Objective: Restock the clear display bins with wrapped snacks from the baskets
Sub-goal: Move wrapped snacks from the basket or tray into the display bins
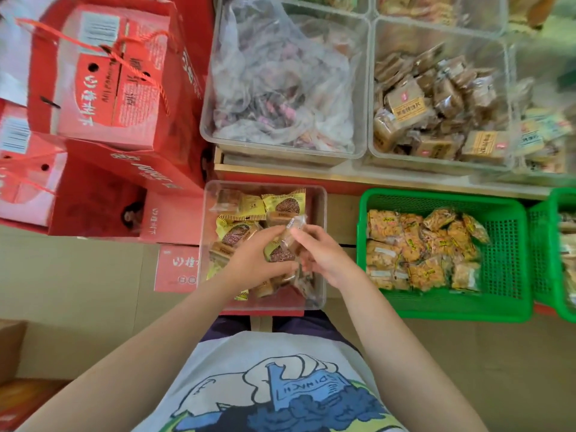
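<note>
A clear bin (321,213) in front of my knees holds several yellow-wrapped and clear-wrapped pastries (282,202). Both hands are over it. My left hand (258,255) and my right hand (321,254) together grip a clear-wrapped snack (291,230) with curled fingers. To the right stands a green basket (505,244) with several orange wrapped snacks (417,247). On the shelf behind are clear display bins: one (208,120) holds a crumpled plastic bag of snacks, another (374,88) holds brown wrapped snacks (408,104).
Red gift boxes (106,76) with cord handles are stacked at the left. A second green basket (558,254) is cut off at the right edge. The wooden shelf edge (343,176) runs behind the floor bin. Flat cardboard (78,275) covers the floor.
</note>
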A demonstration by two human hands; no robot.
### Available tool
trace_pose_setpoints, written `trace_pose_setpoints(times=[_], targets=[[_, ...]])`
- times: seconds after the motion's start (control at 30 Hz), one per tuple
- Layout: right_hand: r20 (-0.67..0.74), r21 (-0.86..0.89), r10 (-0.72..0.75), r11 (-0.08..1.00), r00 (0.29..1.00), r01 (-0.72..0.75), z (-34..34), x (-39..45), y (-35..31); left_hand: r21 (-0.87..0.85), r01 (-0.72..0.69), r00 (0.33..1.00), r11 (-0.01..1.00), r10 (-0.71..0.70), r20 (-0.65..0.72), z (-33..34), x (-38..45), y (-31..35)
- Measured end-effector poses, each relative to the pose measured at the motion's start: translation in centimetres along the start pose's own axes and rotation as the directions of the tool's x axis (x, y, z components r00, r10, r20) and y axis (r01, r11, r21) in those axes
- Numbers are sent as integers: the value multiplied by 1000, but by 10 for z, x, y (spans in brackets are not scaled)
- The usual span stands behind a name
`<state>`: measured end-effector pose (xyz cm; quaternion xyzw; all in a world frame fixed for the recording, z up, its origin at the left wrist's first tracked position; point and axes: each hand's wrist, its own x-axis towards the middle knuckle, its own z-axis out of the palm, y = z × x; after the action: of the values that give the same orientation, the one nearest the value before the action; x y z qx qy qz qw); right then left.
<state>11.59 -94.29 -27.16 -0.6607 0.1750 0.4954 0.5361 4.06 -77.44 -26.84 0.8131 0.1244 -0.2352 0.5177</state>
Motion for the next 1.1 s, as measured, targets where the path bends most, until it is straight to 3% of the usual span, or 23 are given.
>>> trace_pose_setpoints(times=[0.13,0.23,0.37,0.43,0.53,0.6,0.67,0.87,0.97,1.03,1.1], targets=[[10,3,-92,996,996,92,-15,-19,-25,-401,68,985,914,-126,-120,-6,15,46],[-6,70,-153,986,988,153,-39,-30,-39,-492,102,985,865,-158,-74,-18,26,78],[21,180,-242,955,970,234,-69,-46,-58,-376,36,997,926,-61,-53,-16,48,118],[-55,185,-279,941,959,284,-85,-50,-74,-277,-21,982,961,-32,-188,-13,64,130],[-333,265,-307,877,891,401,-118,-47,-108,58,-49,898,997,69,-435,-13,84,129],[-480,379,-300,776,824,504,-139,-40,-138,382,3,887,924,174,-427,-9,88,115],[-546,424,-284,718,788,552,-155,-31,-166,551,37,923,833,183,-339,2,88,98],[-585,368,-197,800,787,474,-159,-13,-184,558,59,939,828,143,-312,9,89,88],[-713,282,-178,813,678,510,-138,-18,-162,532,3,930,846,193,-313,6,77,85],[-758,153,-241,838,606,524,-112,-26,-138,500,-29,922,865,216,-321,5,64,74],[-670,16,-337,884,662,467,-81,-30,-110,462,40,939,886,125,-321,4,52,52]])
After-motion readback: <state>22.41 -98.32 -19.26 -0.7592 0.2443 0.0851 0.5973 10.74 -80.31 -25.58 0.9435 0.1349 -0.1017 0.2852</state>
